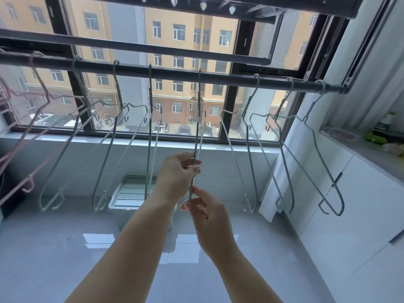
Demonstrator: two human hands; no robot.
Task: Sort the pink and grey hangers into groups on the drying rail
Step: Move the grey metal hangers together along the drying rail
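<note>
A long dark drying rail [218, 78] runs in front of the window. Seven grey hangers hang on it in a row, spread apart. The pink hangers [43, 89] hang bunched together at the far left end of the rail.

Both hands hold the grey hanger in the middle [197, 136]. Its hook is on the rail and it is turned sideways, so it looks very thin. The left hand [177, 173] is higher up, with its fingers curled and pinching the wire. The right hand [207, 213] is lower down, and its fingertips pinch the bottom end of the same hanger. Three other grey hangers [119, 92] hang to the left of it and three to the right.

A pale plastic bin [113, 200] sits on the shiny floor under the rail, partly hidden behind the left arm. Lines show inside it, but I cannot tell what is in it.

On the counter [371, 154] at the right there is a small pink tray [341, 133], and what is in it is too blurry to see. A green thing [376, 137] lies near it.
</note>
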